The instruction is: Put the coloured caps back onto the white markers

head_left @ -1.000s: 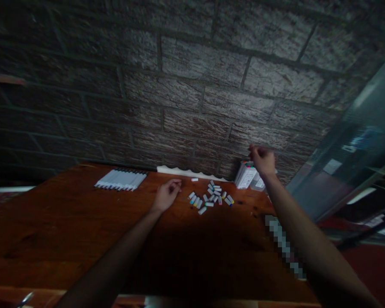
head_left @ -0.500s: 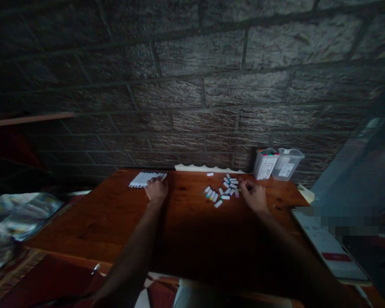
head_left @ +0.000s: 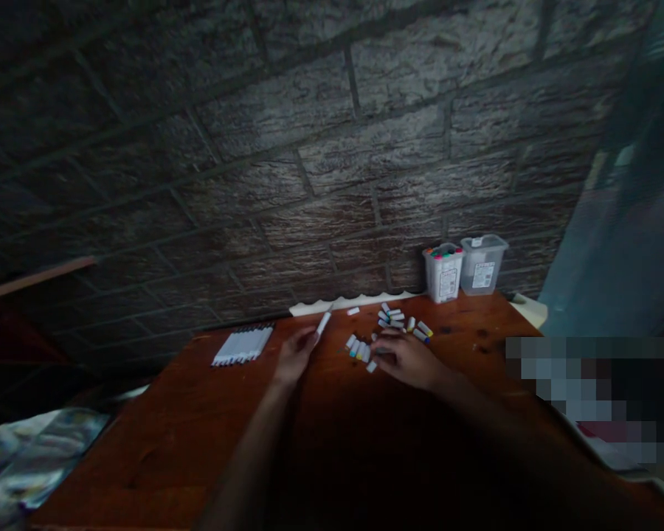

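Observation:
My left hand [head_left: 294, 357] is closed around a white marker [head_left: 323, 323], which points up and away toward the wall. To its left, a row of white markers [head_left: 242, 345] with dark ends lies side by side on the wooden table. My right hand [head_left: 406, 359] reaches down among loose white marker caps [head_left: 361, 349] with coloured bands. Its fingers are curled together, and whatever is between them is hidden. More caps [head_left: 390, 316] lie just beyond that hand, with a few to its right. A single cap [head_left: 353, 311] sits apart near the wall.
Two clear plastic boxes stand at the back right: one box [head_left: 443, 276] holds markers with coloured ends, the other box [head_left: 482, 267] looks see-through. A wavy white strip [head_left: 359, 300] runs along the stone wall [head_left: 321, 184]. Crumpled plastic [head_left: 44, 450] lies at the left.
My left hand has left the marker row and moved right with a marker in it. My right hand has moved left over the caps. The camera view has tilted.

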A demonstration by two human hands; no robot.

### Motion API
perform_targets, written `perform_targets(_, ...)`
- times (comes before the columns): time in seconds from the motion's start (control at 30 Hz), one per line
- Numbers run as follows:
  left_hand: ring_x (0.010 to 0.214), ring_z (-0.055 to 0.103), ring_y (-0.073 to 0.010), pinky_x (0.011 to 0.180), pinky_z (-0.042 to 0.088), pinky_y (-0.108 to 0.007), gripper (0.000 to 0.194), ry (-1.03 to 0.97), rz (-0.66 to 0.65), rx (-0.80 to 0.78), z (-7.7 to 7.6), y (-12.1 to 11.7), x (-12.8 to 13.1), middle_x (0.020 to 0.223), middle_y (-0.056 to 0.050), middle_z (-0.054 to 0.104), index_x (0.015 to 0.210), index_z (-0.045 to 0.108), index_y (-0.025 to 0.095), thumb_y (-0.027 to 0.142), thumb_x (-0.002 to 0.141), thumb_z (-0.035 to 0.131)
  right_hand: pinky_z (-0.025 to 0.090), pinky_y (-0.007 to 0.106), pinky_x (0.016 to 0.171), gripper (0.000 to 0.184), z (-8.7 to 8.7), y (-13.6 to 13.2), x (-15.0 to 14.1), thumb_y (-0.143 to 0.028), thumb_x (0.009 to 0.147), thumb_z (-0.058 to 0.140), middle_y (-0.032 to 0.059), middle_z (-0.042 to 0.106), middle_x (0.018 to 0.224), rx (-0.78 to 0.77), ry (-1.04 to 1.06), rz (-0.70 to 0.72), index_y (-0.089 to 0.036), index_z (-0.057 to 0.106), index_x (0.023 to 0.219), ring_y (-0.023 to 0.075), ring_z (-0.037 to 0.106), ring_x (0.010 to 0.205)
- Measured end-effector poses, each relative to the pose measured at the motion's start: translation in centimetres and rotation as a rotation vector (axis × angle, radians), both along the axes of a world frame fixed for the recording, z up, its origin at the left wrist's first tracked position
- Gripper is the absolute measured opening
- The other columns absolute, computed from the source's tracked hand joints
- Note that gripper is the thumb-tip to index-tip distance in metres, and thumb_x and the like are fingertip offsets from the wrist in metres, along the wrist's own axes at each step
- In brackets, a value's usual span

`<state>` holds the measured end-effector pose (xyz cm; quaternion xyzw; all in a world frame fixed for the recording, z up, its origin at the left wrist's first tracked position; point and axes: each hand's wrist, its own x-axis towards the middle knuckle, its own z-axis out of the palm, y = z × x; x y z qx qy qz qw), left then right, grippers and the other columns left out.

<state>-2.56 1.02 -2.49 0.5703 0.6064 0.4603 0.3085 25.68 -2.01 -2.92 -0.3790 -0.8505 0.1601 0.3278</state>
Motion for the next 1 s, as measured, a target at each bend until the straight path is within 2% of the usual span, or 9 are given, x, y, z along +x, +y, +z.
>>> perform_targets(0.07, 0.086, 0.065, -0.017, 0.072, 0.049, -0.027, 0.034, -0.441, -0.118, -0.092, 0.6, -0.6, 1.2, 0.105, -0.007, 0.07, 0.105, 0.064, 0.021, 0.035, 0.075, 0.07, 0.045, 0.031, 0.088, 0.025, -0.1, -0.4, -0.5, -0.025, 0.086, 0.055, 0.0084, 0.063, 0.115, -0.001, -0.086, 0.059, -0.021, 0.067, 0.107, 0.0196, 0.06, 0.101)
perform_targets(0.13, 0.079, 0.064, -0.0117, 0.071, 0.049, -0.024, 0.03, -0.746, -0.193, -0.099, 1.3, -1.1, 2.0, 0.103, -0.004, 0.069, 0.102, 0.064, 0.023, 0.03, 0.075, 0.072, 0.045, 0.034, 0.09, 0.026, -0.2, -0.7, -0.8, -0.023, 0.087, 0.053, 0.0095, 0.061, 0.118, -0.019, -0.167, 0.069, -0.021, 0.066, 0.109, 0.022, 0.059, 0.105)
perform_targets(0.23, 0.078, 0.062, -0.0092, 0.073, 0.049, -0.024, 0.022, -0.926, -0.272, -0.113, 1.8, -1.5, 2.8, 0.099, 0.0, 0.069, 0.099, 0.064, 0.024, 0.026, 0.078, 0.069, 0.045, 0.036, 0.089, 0.024, -0.3, -0.7, -0.9, -0.023, 0.088, 0.05, 0.0095, 0.063, 0.113, -0.05, -0.208, 0.065, -0.022, 0.068, 0.104, 0.0229, 0.06, 0.102)
perform_targets(0.57, 0.089, 0.064, -0.0097, 0.082, 0.049, -0.024, 0.037, -0.965, -0.363, -0.097, 1.6, -2.0, 3.4, 0.101, -0.001, 0.07, 0.112, 0.061, 0.023, 0.019, 0.077, 0.07, 0.045, 0.033, 0.089, 0.019, -0.6, -0.6, -0.7, -0.025, 0.088, 0.053, 0.0069, 0.067, 0.106, -0.096, -0.163, 0.081, -0.022, 0.068, 0.1, 0.0208, 0.061, 0.1)
perform_targets(0.77, 0.088, 0.065, -0.0124, 0.081, 0.049, -0.025, 0.036, -0.91, -0.352, -0.061, 1.8, -2.0, 3.2, 0.101, -0.004, 0.07, 0.111, 0.062, 0.02, 0.018, 0.076, 0.069, 0.045, 0.033, 0.087, 0.019, -0.5, -0.8, -0.7, -0.025, 0.087, 0.054, 0.006, 0.068, 0.103, -0.107, -0.157, 0.084, -0.023, 0.068, 0.1, 0.0206, 0.062, 0.097)
perform_targets(1.0, 0.084, 0.065, -0.0119, 0.078, 0.05, -0.025, 0.03, -0.908, -0.352, -0.073, 1.7, -1.9, 3.1, 0.102, -0.005, 0.071, 0.107, 0.064, 0.019, 0.017, 0.077, 0.067, 0.045, 0.034, 0.091, 0.024, -0.2, -0.3, 0.1, -0.025, 0.088, 0.053, 0.0056, 0.065, 0.114, -0.07, -0.16, -0.002, -0.026, 0.065, 0.11, 0.0208, 0.061, 0.104)
